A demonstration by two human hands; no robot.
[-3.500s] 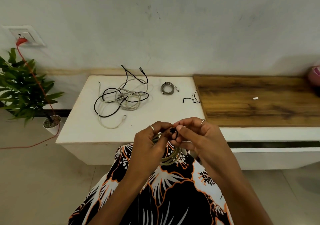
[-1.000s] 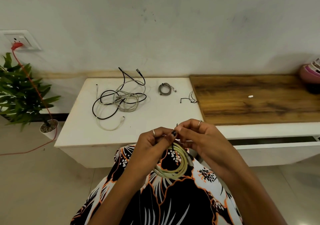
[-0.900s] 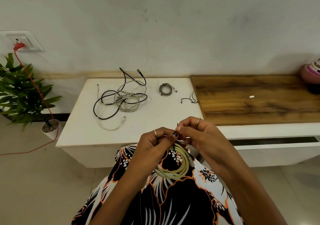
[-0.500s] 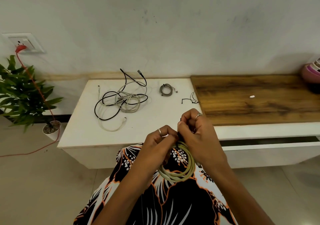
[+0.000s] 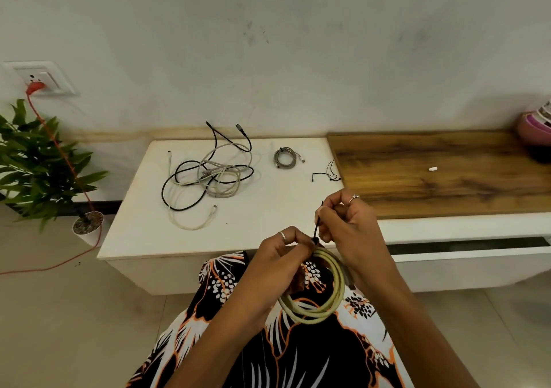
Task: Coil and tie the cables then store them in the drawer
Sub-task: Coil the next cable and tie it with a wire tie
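Note:
A pale yellow coiled cable [image 5: 320,307] hangs over my lap. My left hand [image 5: 286,252] grips its top. My right hand [image 5: 347,223] pinches the tail of a thin black tie [image 5: 316,226] that stands up from the coil. On the white table [image 5: 262,214] lie a tangle of black and white cables [image 5: 208,176], a small grey coiled cable [image 5: 285,157] with a tie round it, and several loose black ties [image 5: 328,174]. A drawer [image 5: 465,246] under the wooden top stands slightly open at the right.
A wooden counter top [image 5: 441,173] adjoins the table at the right, with a small white piece [image 5: 432,168] on it and pink bowls [image 5: 535,125] at its far end. A potted plant [image 5: 38,164] and a red cord [image 5: 64,161] from a wall socket stand at the left.
My right hand has risen and drawn the black tie's tail upward from the coil. My left hand keeps its grip on the coil.

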